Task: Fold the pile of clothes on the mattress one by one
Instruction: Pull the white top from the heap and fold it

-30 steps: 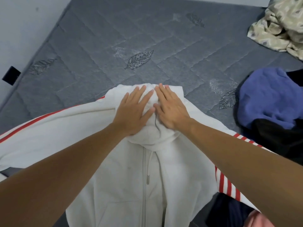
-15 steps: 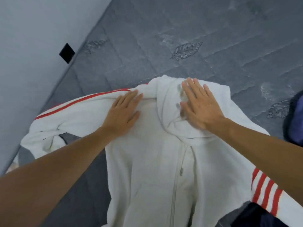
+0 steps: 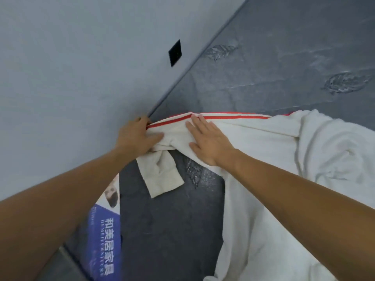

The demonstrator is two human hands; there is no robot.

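Left hand point(image 3: 135, 136) gripping soft striped sleeve point(image 3: 223, 126), right hand point(image 3: 209, 141) flat

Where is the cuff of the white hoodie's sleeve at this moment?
In the head view the cuff lies left of centre on the grey mattress, just below the left hand gripping the sleeve, near the wall.

A pale grey wall point(image 3: 71, 67) fills the upper left, meeting the bed's far edge. A small black square plate point(image 3: 175, 53) sits on it. Lower down, a blue printed label point(image 3: 107, 230) with white characters hangs at the bed's side.
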